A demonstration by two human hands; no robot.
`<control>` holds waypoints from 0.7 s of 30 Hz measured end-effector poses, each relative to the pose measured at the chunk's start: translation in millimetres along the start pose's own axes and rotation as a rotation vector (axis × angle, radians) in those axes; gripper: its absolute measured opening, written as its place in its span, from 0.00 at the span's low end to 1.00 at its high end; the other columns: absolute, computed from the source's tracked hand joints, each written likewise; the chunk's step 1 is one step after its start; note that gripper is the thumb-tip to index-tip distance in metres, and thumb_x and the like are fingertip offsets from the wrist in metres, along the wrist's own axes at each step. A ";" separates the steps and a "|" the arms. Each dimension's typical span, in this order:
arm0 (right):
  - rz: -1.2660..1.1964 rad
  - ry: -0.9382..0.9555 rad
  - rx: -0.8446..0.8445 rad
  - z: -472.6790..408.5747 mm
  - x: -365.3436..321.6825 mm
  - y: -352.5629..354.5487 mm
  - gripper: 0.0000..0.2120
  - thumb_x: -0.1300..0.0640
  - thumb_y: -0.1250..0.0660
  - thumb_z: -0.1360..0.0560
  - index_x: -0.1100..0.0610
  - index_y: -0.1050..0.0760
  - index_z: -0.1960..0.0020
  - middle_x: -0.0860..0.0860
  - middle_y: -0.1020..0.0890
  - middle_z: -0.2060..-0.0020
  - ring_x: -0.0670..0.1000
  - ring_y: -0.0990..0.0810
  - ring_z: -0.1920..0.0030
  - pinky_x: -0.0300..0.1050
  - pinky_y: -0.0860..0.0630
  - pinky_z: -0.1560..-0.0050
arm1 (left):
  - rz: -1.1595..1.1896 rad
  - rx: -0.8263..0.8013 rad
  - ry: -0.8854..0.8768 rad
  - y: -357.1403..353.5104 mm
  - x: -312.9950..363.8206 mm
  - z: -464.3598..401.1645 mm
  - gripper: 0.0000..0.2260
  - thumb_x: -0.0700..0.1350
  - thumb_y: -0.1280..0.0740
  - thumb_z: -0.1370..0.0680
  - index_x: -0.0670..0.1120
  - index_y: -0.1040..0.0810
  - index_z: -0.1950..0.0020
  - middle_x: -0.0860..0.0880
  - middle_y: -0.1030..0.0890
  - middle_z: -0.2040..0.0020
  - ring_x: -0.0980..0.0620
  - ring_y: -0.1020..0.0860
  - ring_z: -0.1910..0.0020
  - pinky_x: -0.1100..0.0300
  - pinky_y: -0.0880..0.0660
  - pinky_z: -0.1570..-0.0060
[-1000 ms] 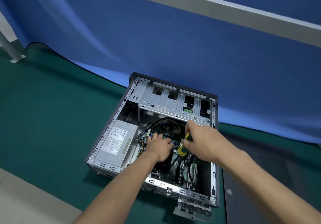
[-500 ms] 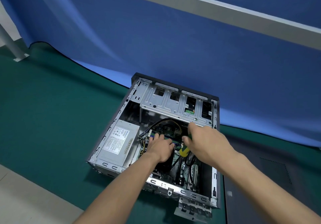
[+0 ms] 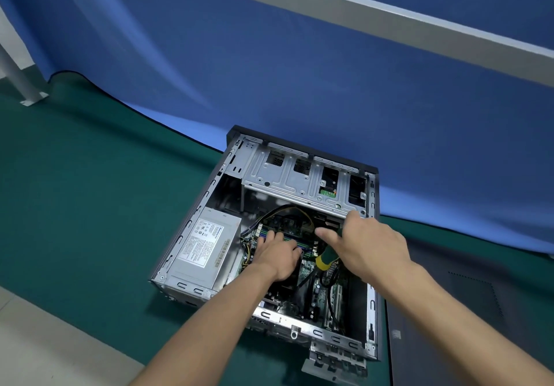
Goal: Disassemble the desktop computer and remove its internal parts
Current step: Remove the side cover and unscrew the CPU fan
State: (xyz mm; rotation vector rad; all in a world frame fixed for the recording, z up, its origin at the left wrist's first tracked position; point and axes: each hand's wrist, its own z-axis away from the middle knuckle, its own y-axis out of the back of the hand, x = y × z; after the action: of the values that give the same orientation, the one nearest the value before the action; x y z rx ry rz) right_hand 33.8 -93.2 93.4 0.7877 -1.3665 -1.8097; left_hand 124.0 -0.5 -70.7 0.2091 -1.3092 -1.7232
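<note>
Open desktop computer case [image 3: 192, 237] lying on its side on the green mat [image 3: 75, 190], side panel off, interior facing up. Inside, at the left: grey power supply [image 3: 207, 253] with a white label. Along the far side: bare metal drive cage [image 3: 302, 178], with a small green board visible through one cutout. In the middle and near part: green motherboard [image 3: 319, 291] with black and yellow cables [image 3: 284, 208] looping over its far section.

Left hand [image 3: 278, 258] reaching into the case, palm down, fingers bent and pressed down on the memory slots [image 3: 269, 232] near the power supply; whether anything is pinched beneath the fingertips cannot be told. Right hand [image 3: 368, 250] over the right half of the board, curled round a screwdriver [image 3: 326, 258] with a green and yellow handle, yellow butt end sticking out toward the near side below the palm, index finger stretched leftward across the board, thumb up by the edge of the drive cage. Shaft and tip of the tool hidden under the hand.

Beside the case at the right, flat on the mat: dark perforated side panel [image 3: 449, 310]. Behind the mat: blue cloth backdrop [image 3: 299, 71], crossed by a grey bar [image 3: 359, 14]. At the far left: a white post [image 3: 18, 80]. In the near left corner: pale floor [image 3: 45, 340].
</note>
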 end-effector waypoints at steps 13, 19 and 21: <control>-0.134 0.132 -0.119 4.7 -7.5 2.1 0.10 0.46 0.39 0.24 0.52 0.36 0.50 0.48 0.26 0.64 0.54 0.27 0.61 0.46 0.36 0.66 | -0.007 -0.003 0.001 -0.5 -0.5 -0.4 0.18 0.54 0.51 0.18 0.49 0.27 0.37 0.42 0.30 0.38 0.43 0.37 0.38 0.47 0.42 0.37; -0.057 0.126 -0.046 11.2 -4.9 2.6 0.13 0.45 0.46 0.20 0.54 0.39 0.52 0.53 0.24 0.60 0.56 0.27 0.61 0.46 0.36 0.65 | 0.013 -0.009 0.007 -2.6 -1.1 -2.6 0.18 0.54 0.50 0.18 0.49 0.27 0.38 0.42 0.30 0.37 0.43 0.38 0.37 0.46 0.42 0.35; -0.131 0.192 -0.130 13.1 -4.8 4.6 0.08 0.49 0.41 0.22 0.53 0.37 0.51 0.51 0.26 0.59 0.54 0.27 0.60 0.46 0.36 0.64 | 0.021 -0.006 0.006 -2.7 -1.4 -2.9 0.18 0.54 0.50 0.18 0.49 0.26 0.40 0.42 0.30 0.38 0.43 0.38 0.38 0.47 0.42 0.36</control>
State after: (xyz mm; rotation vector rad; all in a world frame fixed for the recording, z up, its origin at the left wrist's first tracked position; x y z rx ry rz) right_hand 26.6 -83.2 101.3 0.9731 -1.0847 -1.8487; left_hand 125.1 -1.4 -74.7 0.1954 -1.2975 -1.7074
